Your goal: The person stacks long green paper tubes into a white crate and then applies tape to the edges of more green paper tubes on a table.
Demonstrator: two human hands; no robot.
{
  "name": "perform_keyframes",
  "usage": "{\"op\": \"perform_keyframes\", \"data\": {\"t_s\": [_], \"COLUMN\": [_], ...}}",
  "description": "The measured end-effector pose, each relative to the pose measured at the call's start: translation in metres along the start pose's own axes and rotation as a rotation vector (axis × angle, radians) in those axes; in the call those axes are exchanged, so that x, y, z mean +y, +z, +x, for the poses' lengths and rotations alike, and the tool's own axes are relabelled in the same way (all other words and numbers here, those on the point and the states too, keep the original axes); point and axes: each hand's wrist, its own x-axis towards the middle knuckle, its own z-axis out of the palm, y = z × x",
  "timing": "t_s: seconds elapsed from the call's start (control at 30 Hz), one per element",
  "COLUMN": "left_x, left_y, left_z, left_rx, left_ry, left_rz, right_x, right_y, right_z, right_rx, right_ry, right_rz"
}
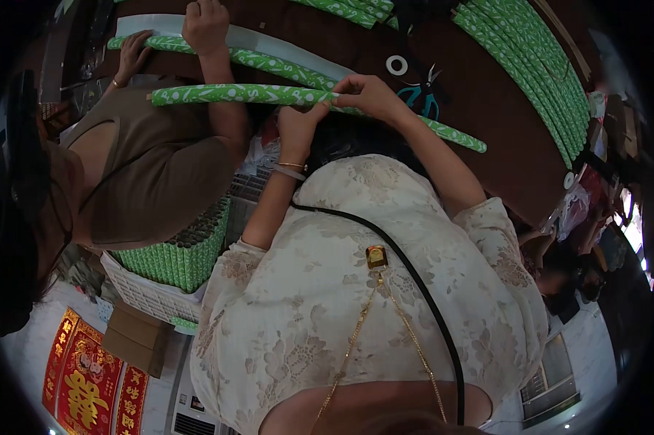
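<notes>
A long green roll of patterned paper [225, 93], printed with white letters and shapes, lies crosswise in front of my chest. My left hand [303, 129] grips it from below near its middle, thumb and fingers closed. Just to the right, my right hand [370, 96] pinches the same roll from above, its fingertips close to my left thumb. Beyond my right hand sit scissors with teal handles [428, 106] and a white roll of tape [396, 65] on the dark brown table [479, 109].
On the left, a co-worker's hands [206, 29] are at another green roll [269, 64] beside a whitish strip. Several green rolls [530, 72] are laid side by side at right. Below left, a white crate [149, 290] holds upright green rolls, near a cardboard box [134, 337].
</notes>
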Motion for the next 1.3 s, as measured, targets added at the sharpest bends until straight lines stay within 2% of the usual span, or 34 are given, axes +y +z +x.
{"op": "perform_keyframes", "data": {"t_s": [0.07,0.13,0.23,0.37,0.67,0.77,0.93,1.3], "left_x": [0.001,0.006,0.006,0.008,0.011,0.011,0.010,0.012], "left_y": [0.000,0.003,-0.001,0.001,0.005,0.003,0.005,0.007], "left_z": [0.000,-0.002,-0.002,-0.001,0.001,0.002,0.001,0.002], "left_rx": [-0.003,-0.002,-0.093,-0.098,-0.029,-0.036,0.071,0.094], "left_ry": [-0.033,-0.043,-0.077,-0.057,-0.030,-0.054,-0.029,-0.013], "left_rz": [0.031,-0.185,-0.142,-0.177,-0.224,-0.134,-0.110,-0.134], "right_x": [0.002,0.002,-0.001,-0.008,-0.005,-0.004,-0.007,-0.008], "right_y": [0.000,0.000,-0.004,-0.007,-0.005,-0.004,-0.001,-0.003], "right_z": [0.001,0.000,-0.001,-0.002,0.002,0.004,0.005,0.001], "right_rx": [0.007,0.017,-0.007,-0.005,-0.006,-0.021,-0.019,0.008], "right_ry": [0.009,0.018,0.032,0.084,0.066,0.077,0.081,0.047], "right_rz": [0.020,0.043,0.010,-0.020,-0.016,-0.003,0.012,-0.022]}}
